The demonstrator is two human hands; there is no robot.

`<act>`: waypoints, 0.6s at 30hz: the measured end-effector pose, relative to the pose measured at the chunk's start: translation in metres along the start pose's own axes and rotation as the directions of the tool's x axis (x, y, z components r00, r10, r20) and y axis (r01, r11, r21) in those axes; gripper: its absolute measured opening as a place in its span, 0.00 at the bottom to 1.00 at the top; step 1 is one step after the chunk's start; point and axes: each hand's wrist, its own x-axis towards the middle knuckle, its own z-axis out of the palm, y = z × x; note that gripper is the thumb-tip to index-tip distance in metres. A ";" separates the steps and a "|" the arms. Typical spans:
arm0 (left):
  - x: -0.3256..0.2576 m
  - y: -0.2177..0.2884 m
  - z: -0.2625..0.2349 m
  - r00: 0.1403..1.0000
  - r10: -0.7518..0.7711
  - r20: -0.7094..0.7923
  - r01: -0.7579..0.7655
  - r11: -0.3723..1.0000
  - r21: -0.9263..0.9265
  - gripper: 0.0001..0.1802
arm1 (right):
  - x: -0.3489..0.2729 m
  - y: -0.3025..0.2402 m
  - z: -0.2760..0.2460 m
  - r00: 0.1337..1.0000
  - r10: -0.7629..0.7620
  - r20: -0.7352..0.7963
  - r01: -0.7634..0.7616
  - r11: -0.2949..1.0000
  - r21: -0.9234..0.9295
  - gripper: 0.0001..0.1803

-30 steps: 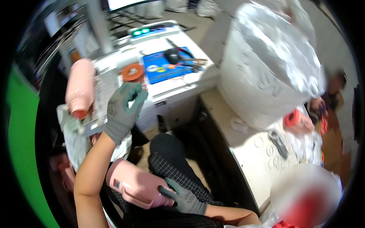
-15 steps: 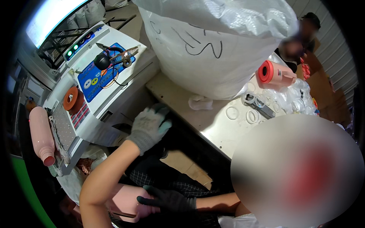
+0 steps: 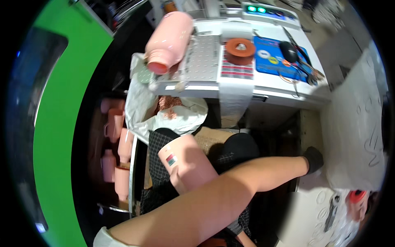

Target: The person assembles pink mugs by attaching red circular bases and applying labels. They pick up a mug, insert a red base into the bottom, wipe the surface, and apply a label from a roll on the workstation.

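Across the middle of the view my left forearm stretches to the right. My left hand (image 3: 314, 160), in a dark-looking glove, is at the edge of the worktable beside a big white woven sack (image 3: 349, 127); its fingers are hidden. A pink bottle (image 3: 191, 162) with a small coloured sticker lies tilted over my lap, its base toward the machine. My forearm covers its neck end. Of my right hand (image 3: 234, 227) only the grey glove cuff shows beneath that forearm, in line with the bottle's neck, which it gripped in the earlier frame.
Ahead stands a white machine (image 3: 284, 88) carrying another pink bottle (image 3: 170, 41), an orange tape roll (image 3: 240, 50), pliers and a mouse on a blue mat (image 3: 267, 61). Several pink bottles (image 3: 122, 181) fill a bin at left. A white bag (image 3: 142, 119) hangs below the machine. Clear rings (image 3: 322, 214) lie at right.
My view has swung left, bringing the bin of bottles in. My left arm now reaches right across the lap bottle, toward the sack side. The bottle's base and sticker have come into sight.
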 end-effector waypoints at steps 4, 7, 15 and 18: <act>-0.142 -0.050 -0.122 0.969 0.210 0.127 -0.238 0.929 0.282 0.09 | 0.030 -0.086 -0.034 0.970 -0.234 -0.069 0.211 0.947 -0.242 0.50; -0.315 -0.098 -0.211 0.959 -0.134 -0.249 0.117 0.990 -0.083 0.13 | 0.031 -0.084 -0.032 0.951 -0.303 -0.054 0.281 0.927 -0.248 0.58; -0.537 -0.088 -0.113 0.379 -0.765 -0.522 0.181 0.614 -0.769 0.10 | 0.027 -0.080 -0.025 0.965 -0.259 -0.031 0.223 0.880 -0.419 0.62; -0.532 -0.088 -0.078 0.259 -0.863 -0.433 0.298 0.498 -0.815 0.05 | 0.020 -0.081 -0.017 0.976 -0.216 -0.003 0.191 0.871 -0.452 0.61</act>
